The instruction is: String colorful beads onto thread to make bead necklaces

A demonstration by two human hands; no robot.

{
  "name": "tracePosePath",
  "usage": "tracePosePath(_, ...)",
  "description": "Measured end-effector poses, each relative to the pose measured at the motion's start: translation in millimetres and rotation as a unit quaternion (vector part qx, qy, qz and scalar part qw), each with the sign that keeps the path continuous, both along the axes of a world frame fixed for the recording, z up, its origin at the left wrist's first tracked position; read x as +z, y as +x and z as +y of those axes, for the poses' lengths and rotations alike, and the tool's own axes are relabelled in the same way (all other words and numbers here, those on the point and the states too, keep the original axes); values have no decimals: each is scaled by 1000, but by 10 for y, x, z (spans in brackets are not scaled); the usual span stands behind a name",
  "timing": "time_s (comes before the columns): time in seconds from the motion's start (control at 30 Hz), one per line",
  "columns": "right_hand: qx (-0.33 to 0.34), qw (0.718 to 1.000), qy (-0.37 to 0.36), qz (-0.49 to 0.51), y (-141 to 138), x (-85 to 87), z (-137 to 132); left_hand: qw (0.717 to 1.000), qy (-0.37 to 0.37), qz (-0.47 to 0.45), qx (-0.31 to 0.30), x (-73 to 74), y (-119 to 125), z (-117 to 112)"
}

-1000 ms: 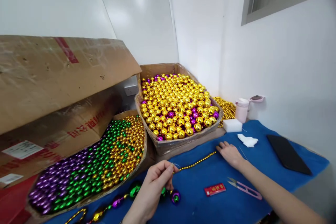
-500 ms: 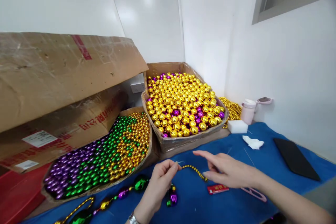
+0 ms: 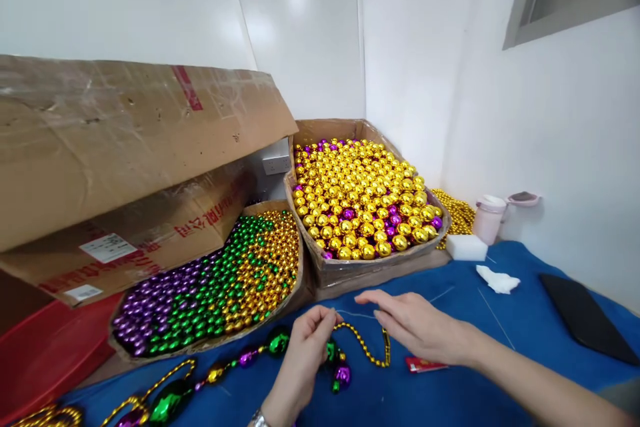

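Note:
My left hand (image 3: 306,345) pinches the end of a string of small gold beads (image 3: 369,355) between thumb and forefinger. Out of that pinch runs a thin pale thread (image 3: 356,314) toward my right hand (image 3: 425,328), whose forefinger and thumb are stretched out with a gap between the tips. The gold string droops in a curve below both hands, its far end bending up near the right thumb. Under and beside my left wrist lies a garland of large green, purple and gold beads (image 3: 247,357), partly hidden by the hand.
Cartons of gold balls (image 3: 367,265) and of purple, green and gold beads (image 3: 210,348) stand behind. On the blue cloth (image 3: 480,373) lie a red packet (image 3: 423,365), a white block (image 3: 466,248), crumpled tissue (image 3: 498,279) and a black tablet-like slab (image 3: 587,317). A red tray (image 3: 60,360) sits left.
The view has shifted, moving the scene rightward in the picture. My right hand has come closer to my left, and its forefinger and thumb are nearer together. More thread shows between the hands.

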State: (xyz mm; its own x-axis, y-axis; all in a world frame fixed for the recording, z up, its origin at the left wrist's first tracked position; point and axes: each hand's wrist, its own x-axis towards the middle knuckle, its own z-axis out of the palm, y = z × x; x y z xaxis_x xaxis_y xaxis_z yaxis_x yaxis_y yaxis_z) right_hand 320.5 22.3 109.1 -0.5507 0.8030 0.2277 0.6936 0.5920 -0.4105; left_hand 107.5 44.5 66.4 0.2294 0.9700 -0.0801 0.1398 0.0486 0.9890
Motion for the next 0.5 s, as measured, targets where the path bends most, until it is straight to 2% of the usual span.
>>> tracePosePath(0.1, 63, 997, -1, -42, -67, 198, -19, 999, 23, 2, -25, 43, 70, 37)
tracePosePath(0.17, 82, 995, 5, -56, -140, 261, 28, 997, 40, 5, -64, 89, 140, 32)
tracePosePath(0.3, 78, 996, 5, -45, -236, 266, 183, 990, 45, 10, -133, 171, 190, -17)
tracePosePath(0.5, 84, 996, -30, -3, -280, 276, 315, 986, 42, 30, -160, 221, 92, -34)
